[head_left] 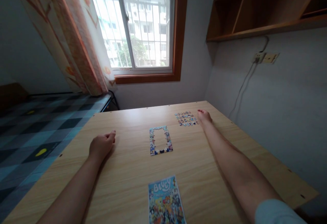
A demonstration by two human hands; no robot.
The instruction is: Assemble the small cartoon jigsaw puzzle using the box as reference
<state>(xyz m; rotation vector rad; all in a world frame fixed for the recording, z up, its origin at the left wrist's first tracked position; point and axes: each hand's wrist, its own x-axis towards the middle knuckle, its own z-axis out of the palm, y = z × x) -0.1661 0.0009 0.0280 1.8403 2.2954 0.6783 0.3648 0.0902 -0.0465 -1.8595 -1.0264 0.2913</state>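
Observation:
My left hand (102,145) rests on the left part of the table, its fingers curled in a loose fist with nothing seen in them. At the far right, my right hand (204,116) is also closed, beside several rows of loose puzzle pieces (186,118); nothing shows in its fingers. Between the hands lies a jigsaw puzzle frame (152,141), a joined rectangular border around bare tabletop. Nearer to me is a colourful picture sheet (166,202) with "BLUEY" printed on it, cut off by the bottom of the view.
The light wooden table (122,183) reaches toward a wall with a window (148,29) and a flowered curtain (68,36). A bed with a checked cover (33,132) stands to the left. A wooden shelf (265,9) and a wall socket (259,57) with a cable are at right.

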